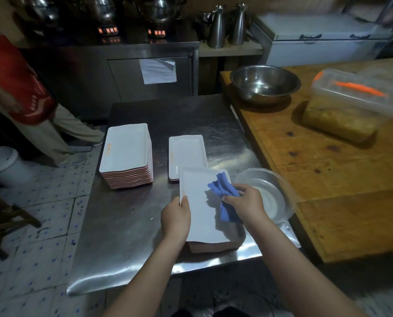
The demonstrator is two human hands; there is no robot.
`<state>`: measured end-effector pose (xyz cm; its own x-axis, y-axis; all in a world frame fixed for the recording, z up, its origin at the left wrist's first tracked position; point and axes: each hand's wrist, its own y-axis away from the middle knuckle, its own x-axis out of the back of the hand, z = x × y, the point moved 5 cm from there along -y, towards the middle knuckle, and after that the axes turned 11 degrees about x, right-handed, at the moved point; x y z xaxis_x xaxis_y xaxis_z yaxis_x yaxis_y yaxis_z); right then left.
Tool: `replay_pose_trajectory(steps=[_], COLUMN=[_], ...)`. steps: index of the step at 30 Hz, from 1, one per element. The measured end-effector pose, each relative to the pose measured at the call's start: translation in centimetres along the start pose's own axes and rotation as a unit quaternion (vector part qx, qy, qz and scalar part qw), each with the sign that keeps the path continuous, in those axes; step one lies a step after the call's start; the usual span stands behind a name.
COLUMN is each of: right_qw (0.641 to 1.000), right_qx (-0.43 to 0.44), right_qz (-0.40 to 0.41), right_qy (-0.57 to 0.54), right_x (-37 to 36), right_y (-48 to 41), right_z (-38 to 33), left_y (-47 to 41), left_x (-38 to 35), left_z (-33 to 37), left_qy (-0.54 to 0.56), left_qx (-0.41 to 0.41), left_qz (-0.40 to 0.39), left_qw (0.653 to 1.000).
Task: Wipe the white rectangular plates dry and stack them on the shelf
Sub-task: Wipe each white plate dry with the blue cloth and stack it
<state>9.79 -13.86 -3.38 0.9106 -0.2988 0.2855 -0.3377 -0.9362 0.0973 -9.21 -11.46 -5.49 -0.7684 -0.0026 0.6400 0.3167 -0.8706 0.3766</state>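
- Steel table (126, 225) carries the task's things and butts against a wooden table (328, 168) on its right.
- A tall stack (125, 152) of white rectangular plates stands at the far left of the steel top. A short stack (186, 154) sits to its right, apart from it.
- A glass bowl (273, 197) sits at the steel table's right edge, just beside the right hand, and is the nearest thing to the wiping.
- On the wooden table, a steel bowl (264, 83) stands at the far corner. A clear lidded tub (351, 104) with orange clips is well apart from the plates.
- Behind are two steel jugs (216, 26) on a ledge, a white freezer (316, 40) to their right, and a steel cabinet with a paper sheet (158, 70) on its door.
- A person in red (14, 76) stands at the far left on the tiled floor, with a white bucket (5, 165) near their feet.
- The plate (202, 213) lies near the table's front edge on a low pile (213, 245), whose reddish-brown side shows under its near end. Its far end overlaps the short stack in view.
- The left hand (176, 216) grips the plate's left rim, thumb on the upper face and fingers hidden beneath.
- The right hand (245, 202) pinches a bunched blue cloth (225, 193) between thumb and curled fingers, pressing it on the plate's right half. Part of the cloth trails below the hand.
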Motion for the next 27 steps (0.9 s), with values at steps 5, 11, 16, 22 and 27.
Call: replay_pose_trajectory(steps=[5, 11, 16, 22, 27], right_qw=[0.998, 0.995, 0.991, 0.983, 0.979], right_qx=[-0.011, -0.02, -0.009, 0.01, -0.021], right_qz=[0.013, 0.008, 0.029, 0.043, 0.029], right_qy=[-0.062, -0.095, -0.132, -0.176, -0.199], right_x=[0.1, -0.3, -0.2, 0.3, 0.2], right_y=[-0.1, 0.1, 0.4, 0.6, 0.4], right_z=[-0.1, -0.1, -0.3, -0.5, -0.1], left_y=[-0.3, -0.9, -1.9, -2.9, -3.2], left_x=[-0.3, -1.6, -1.8, -2.1, -2.1], left_z=[-0.1, -0.8, -0.7, -1.1, -1.1], left_qy=[-0.047, -0.041, -0.063, -0.055, -0.048], left_qx=[-0.027, -0.031, -0.029, -0.029, -0.027], left_qz=[0.031, -0.026, -0.054, -0.108, -0.129], left_qw=[0.998, 0.998, 0.996, 0.992, 0.99])
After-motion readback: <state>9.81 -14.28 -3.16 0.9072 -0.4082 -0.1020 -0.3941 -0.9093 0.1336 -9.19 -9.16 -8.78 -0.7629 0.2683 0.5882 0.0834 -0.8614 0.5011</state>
